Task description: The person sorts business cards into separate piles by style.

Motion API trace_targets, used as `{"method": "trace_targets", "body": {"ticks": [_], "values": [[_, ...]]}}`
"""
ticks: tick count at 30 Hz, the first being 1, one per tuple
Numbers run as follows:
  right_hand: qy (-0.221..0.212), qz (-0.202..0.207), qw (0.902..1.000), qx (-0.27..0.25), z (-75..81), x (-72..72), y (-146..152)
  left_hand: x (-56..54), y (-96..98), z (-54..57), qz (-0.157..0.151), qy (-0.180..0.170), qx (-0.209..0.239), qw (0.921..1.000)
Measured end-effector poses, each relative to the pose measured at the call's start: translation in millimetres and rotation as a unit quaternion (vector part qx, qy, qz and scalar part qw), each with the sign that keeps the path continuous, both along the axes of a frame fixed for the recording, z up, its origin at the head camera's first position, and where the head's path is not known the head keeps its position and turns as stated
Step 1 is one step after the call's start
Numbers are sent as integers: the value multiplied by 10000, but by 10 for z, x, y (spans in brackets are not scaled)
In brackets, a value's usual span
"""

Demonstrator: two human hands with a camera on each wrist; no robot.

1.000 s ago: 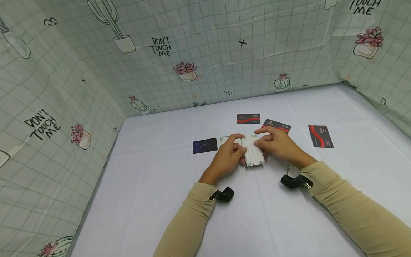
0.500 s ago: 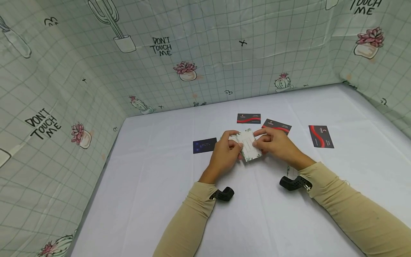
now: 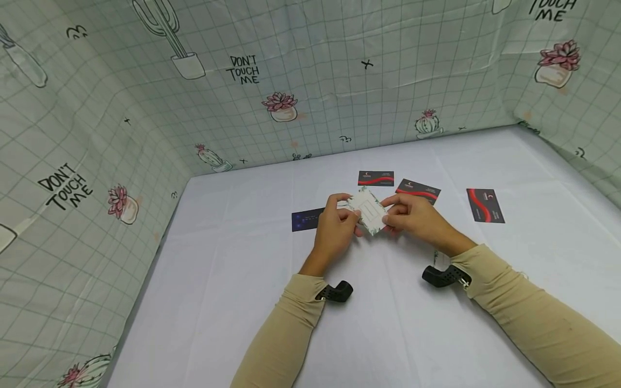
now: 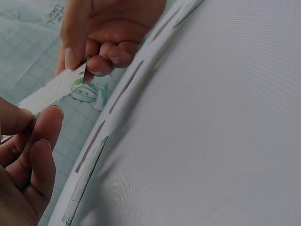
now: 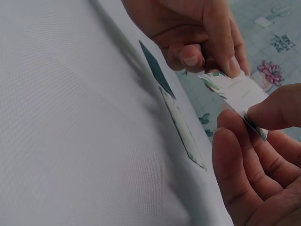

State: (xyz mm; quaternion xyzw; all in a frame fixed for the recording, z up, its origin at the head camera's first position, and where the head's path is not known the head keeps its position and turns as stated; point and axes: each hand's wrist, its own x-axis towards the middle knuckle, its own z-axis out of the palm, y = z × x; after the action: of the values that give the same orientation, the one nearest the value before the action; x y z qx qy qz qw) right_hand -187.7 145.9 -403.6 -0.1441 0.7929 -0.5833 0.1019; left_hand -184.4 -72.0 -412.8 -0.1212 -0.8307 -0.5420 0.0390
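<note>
A white card with green leaf print (image 3: 371, 209) is held above the table between both hands. My left hand (image 3: 333, 230) pinches its left side with thumb and fingers. At its right edge, my right hand (image 3: 414, 216) pinches it between thumb and fingers. Both grips show in the left wrist view, where the card (image 4: 51, 89) is tilted. In the right wrist view, another leaf-printed white card (image 5: 181, 127) lies on the table beyond the hands. A navy card (image 3: 305, 220) lies just left of my left hand, which partly covers it.
Three black cards with red waves lie on the white table: one at the back (image 3: 375, 178), one behind my right hand (image 3: 419, 189), one at the right (image 3: 485, 205). Part of a white card (image 3: 441, 261) shows beside the right wrist. Patterned cloth walls (image 3: 310, 81) surround the table.
The held card has moved up and slightly left and turned anticlockwise, from nearly upright to slanted. My left hand has shifted up and left with it, covering more of the navy card.
</note>
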Motion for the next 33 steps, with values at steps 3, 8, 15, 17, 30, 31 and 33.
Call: {"method": "trace_targets", "body": {"ticks": [3, 8, 15, 17, 30, 31, 33], "values": [[81, -33, 10000, -23, -5, -19, -8, 3, -14, 8, 43, -8, 54, 10000], [79, -219, 9997, -81, 5, -45, -4, 22, -28, 1, 238, 49, 240, 9994], [-9, -300, 9995, -79, 39, -118, 13, 17, -86, -36, 807, 263, 350, 9958], [-19, -365, 9993, -29, 53, -147, 19, -2, -100, -44, 821, 290, 330, 9957], [-429, -529, 9973, -288, 132, -393, -209, -79, -264, 22, 823, -61, 1228, 9890], [-428, -530, 9972, -301, 137, -406, -229, -84, -278, 29, 842, -79, 1230, 9888], [-432, -561, 9968, -359, 141, -428, -267, -88, -303, 41, 876, -83, 1195, 9889]]}}
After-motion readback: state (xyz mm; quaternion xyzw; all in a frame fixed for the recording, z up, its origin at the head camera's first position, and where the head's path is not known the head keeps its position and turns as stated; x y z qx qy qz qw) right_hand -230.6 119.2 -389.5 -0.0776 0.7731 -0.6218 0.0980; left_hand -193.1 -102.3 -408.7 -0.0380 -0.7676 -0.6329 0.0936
